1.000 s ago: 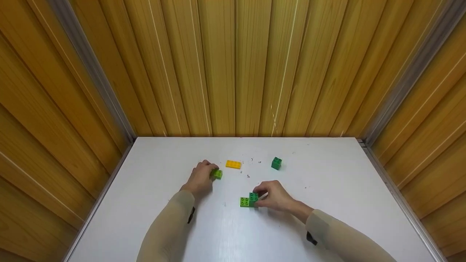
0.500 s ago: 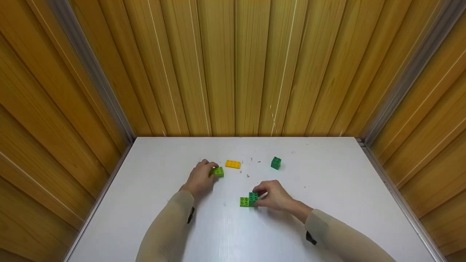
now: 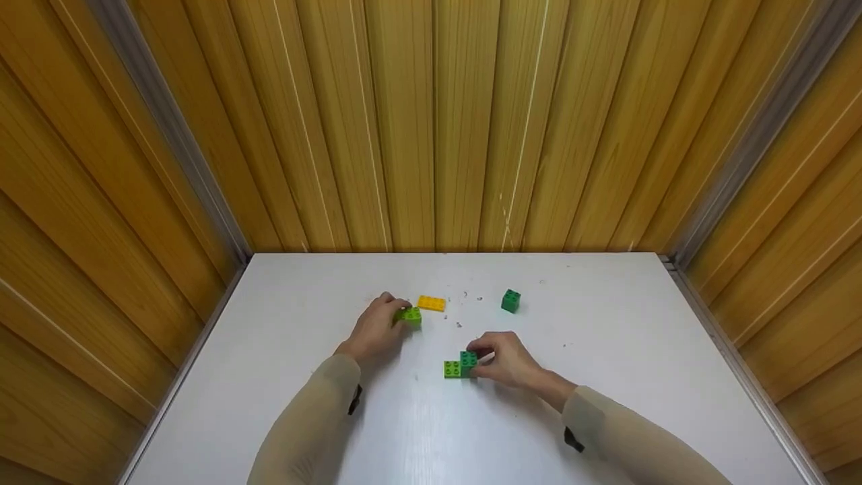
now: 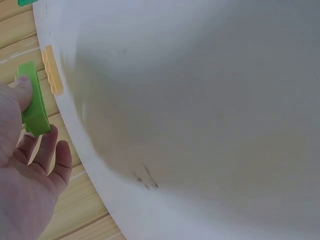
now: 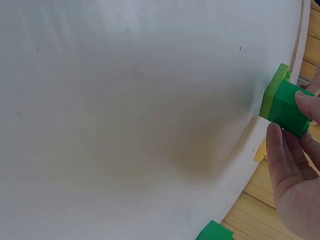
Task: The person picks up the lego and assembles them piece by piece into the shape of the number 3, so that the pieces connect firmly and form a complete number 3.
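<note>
My left hand (image 3: 377,328) pinches a lime-green toy building brick (image 3: 413,316) between thumb and fingers; the left wrist view has the brick (image 4: 34,102) on edge in the grip. With my right hand (image 3: 508,362) I grip a dark green brick (image 3: 469,362) by its sides. That brick sits on one half of a flat lime-green brick (image 3: 452,368), whose other studs show at its left. In the right wrist view the dark green brick (image 5: 290,107) and the lime-green one (image 5: 272,95) are joined, with my thumb on the dark green side.
A flat yellow brick (image 3: 432,303) lies just beyond my left hand. Another dark green brick (image 3: 511,301) stands farther back on the right. Small dark specks dot the white table (image 3: 303,289). Wood-panelled walls (image 3: 431,135) close in the back and sides.
My left hand has moved a little to the right with its lime-green brick, which now shows higher. The right hand and its joined bricks have shifted slightly away from me.
</note>
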### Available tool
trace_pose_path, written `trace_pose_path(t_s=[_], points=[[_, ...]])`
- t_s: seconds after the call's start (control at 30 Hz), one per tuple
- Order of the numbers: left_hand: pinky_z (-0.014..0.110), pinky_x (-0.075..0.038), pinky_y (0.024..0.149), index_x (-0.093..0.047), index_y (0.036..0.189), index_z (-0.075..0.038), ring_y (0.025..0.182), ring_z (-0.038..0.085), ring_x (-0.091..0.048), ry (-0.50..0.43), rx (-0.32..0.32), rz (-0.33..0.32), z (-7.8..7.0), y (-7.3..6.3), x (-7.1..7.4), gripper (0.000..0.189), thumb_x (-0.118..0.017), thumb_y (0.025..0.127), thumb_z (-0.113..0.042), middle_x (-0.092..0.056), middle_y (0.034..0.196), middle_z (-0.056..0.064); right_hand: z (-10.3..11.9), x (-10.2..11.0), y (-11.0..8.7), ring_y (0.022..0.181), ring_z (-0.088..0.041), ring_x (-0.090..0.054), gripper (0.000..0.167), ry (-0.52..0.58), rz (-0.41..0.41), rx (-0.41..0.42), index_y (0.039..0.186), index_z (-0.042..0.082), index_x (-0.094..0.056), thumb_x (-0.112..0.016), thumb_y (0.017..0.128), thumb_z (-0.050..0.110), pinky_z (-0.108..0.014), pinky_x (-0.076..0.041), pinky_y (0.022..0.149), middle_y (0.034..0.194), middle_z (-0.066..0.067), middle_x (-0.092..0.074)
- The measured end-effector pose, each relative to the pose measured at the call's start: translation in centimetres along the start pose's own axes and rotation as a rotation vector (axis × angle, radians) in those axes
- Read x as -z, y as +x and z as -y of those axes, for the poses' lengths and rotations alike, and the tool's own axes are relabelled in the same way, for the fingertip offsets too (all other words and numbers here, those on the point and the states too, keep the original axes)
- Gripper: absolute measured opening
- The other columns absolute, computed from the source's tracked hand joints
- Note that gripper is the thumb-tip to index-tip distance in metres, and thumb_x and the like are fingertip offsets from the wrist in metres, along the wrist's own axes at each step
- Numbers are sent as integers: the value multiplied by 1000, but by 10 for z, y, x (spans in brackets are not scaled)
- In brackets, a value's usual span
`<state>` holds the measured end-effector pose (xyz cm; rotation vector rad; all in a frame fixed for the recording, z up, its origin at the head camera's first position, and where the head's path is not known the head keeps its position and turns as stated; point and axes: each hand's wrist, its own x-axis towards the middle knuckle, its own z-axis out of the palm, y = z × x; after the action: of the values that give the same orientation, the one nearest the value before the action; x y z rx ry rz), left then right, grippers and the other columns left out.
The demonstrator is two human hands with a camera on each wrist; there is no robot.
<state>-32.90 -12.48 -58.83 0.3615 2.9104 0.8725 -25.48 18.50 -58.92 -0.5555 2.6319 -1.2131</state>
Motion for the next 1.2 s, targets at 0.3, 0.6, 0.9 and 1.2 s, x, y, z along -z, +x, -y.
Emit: trace_pose_path(t_s=[0.3,0.6,0.9,1.2], points=[[45,-55,119,-72,148,-17,122,20,-60,-1,-68,26,-10,-3,-2,40,-75,110,-26,-64,130,1,2,0,1,114,-20,-75,41,23,4,-24,131,9,-82,-92,92,9,-43,-67,102,119,-1,-80],[44,-58,112,-73,146,-11,118,21,-63,16,-153,31,-26,-6,-4,43,-80,107,-27,-67,132,6,3,3,0,117,-25,-76,45,31,-7,-10,134,4,-80,-93,91,11,-39,-68,98,126,-8,-80],[46,-57,118,-73,148,-16,121,20,-62,1,-120,70,-37,-9,-4,47,-83,104,-29,-65,134,1,3,6,1,118,-30,-78,45,54,-30,9,132,3,-81,-94,91,17,-38,-69,95,128,-15,-81],[48,-53,125,-72,149,-19,137,23,-65,-14,-153,70,-48,-14,-7,48,-82,104,-33,-66,145,1,5,9,1,119,-32,-79,52,81,-61,2,141,0,-74,-91,95,18,-42,-68,98,134,-21,-80]])
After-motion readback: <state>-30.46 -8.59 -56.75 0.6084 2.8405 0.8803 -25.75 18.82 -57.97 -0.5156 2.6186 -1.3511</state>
